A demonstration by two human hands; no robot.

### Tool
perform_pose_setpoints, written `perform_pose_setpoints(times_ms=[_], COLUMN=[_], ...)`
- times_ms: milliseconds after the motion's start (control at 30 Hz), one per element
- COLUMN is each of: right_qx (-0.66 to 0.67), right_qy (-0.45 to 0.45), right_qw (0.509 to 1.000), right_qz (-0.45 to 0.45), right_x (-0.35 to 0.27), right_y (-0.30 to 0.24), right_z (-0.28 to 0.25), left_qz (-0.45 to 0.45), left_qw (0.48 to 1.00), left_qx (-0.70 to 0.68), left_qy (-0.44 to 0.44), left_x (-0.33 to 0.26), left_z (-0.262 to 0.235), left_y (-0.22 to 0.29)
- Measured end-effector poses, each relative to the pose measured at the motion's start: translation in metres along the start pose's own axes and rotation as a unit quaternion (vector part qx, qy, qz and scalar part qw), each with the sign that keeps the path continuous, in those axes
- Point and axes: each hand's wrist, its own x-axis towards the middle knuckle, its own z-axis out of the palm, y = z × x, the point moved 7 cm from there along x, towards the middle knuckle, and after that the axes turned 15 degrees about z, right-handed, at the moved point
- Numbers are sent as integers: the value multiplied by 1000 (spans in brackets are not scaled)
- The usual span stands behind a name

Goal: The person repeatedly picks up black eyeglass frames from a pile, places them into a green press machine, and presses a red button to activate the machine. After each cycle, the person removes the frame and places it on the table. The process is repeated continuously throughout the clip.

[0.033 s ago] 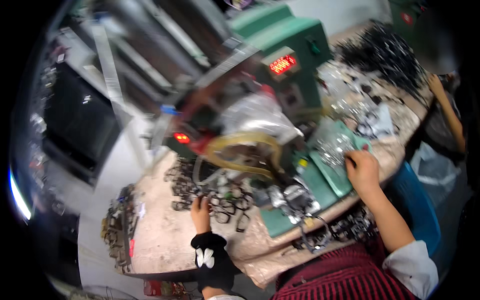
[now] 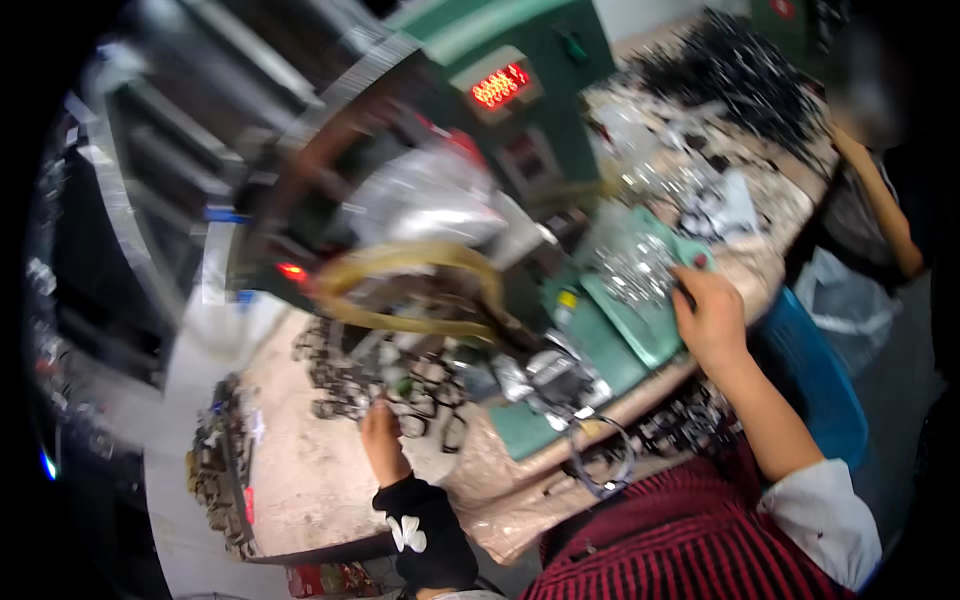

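My left hand [image 2: 383,444] is at the near edge of a heap of dark eyeglass frames [image 2: 425,395] on the table. Blur hides whether its fingers grip one of them. Over a green tray [image 2: 655,345] on the right, my right hand [image 2: 712,318] has its fingers bent and drawn together beside a pile of clear, shiny small pieces [image 2: 632,268]. Whatever may be between those fingertips is too small to make out. Between my hands stands a green machine [image 2: 560,90] with a red lit display, a yellowish ring [image 2: 410,255] and a metal fixture [image 2: 560,375].
Long dark thin parts [image 2: 740,85] lie heaped at the far right, near another person's arm [image 2: 875,185]. A blue bin [image 2: 815,370] stands right of the table. More dark frames [image 2: 690,420] lie along the front edge. Small brownish parts [image 2: 215,465] line the left edge.
The view has shifted, so the machine and table sit farther left and higher. My left hand has drawn slightly back toward me along the frame heap. My right hand stays by the shiny pieces.
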Motion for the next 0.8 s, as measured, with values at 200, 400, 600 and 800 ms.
perform_pose_setpoints(times_ms=[200, 400, 600, 800], right_qx=[65, 320, 473, 492], right_qy=[-88, -261, -289, -341], right_qw=[994, 910, 828, 790], right_qz=[-4, 36, 85, 133], right_x=[6, -3, -17, -21], right_y=[2, -84, -138, -143], right_z=[-2, -1, 37, 40], left_qz=[207, 293, 374, 412], left_qw=[955, 883, 909, 906], left_qx=[-180, -72, -180, -92], left_qy=[117, -361, -29, 10], left_x=[-84, -143, -113, -81], left_z=[36, 158, 98, 108], left_y=[211, 252, 279, 289])
